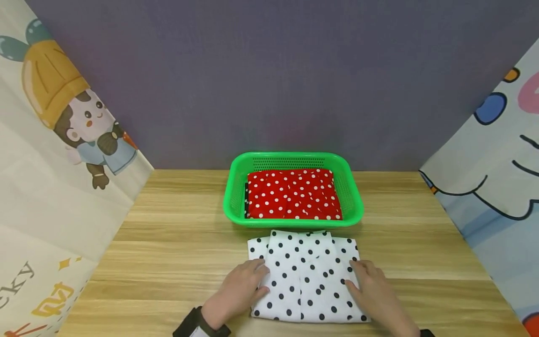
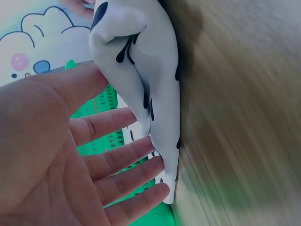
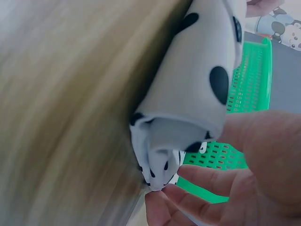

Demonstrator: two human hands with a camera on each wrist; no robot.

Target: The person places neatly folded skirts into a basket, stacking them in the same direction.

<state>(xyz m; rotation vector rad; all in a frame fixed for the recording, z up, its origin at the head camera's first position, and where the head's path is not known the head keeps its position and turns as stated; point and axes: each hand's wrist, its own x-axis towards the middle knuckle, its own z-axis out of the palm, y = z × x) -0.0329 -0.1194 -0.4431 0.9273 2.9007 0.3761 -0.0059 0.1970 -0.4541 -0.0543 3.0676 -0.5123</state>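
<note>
Head view – garment: a folded white cloth with black dots (image 1: pixel 309 281) lies flat on the wooden table (image 1: pixel 168 243), just in front of the green basket (image 1: pixel 293 161)
Head view – basket: it holds a folded red cloth with white dots (image 1: pixel 292 194), which fills most of its floor
Head view – left hand (image 1: pixel 240 290): at the cloth's left edge, thumb on top, fingers tucked at or under the fold
Head view – right hand (image 1: pixel 372 285): at the cloth's right edge, mirrored
Left wrist view – left hand (image 2: pixel 66 165): fingers (image 2: pixel 122 165) nearly straight and slightly spread, tips against the cloth's (image 2: pixel 150 80) layered edge; touching, not clamping it
Left wrist view – background: green mesh (image 2: pixel 99 136) shows between the fingers
Right wrist view – right hand (image 3: pixel 235 188): thumb and fingertips (image 3: pixel 162 195) close on the lower corner of the cloth's (image 3: pixel 197 89) stacked layers, a light pinch
Right wrist view – background: basket wall (image 3: pixel 249 84) just beyond the cloth
Step in hand: judging by both hands set at opposite edges, the folded bundle is being gathered for lifting
Next move calls for: fingers under both sides, an even level lift so the layers stay together, and clearing the basket's near rim before setting it on the red cloth
</note>
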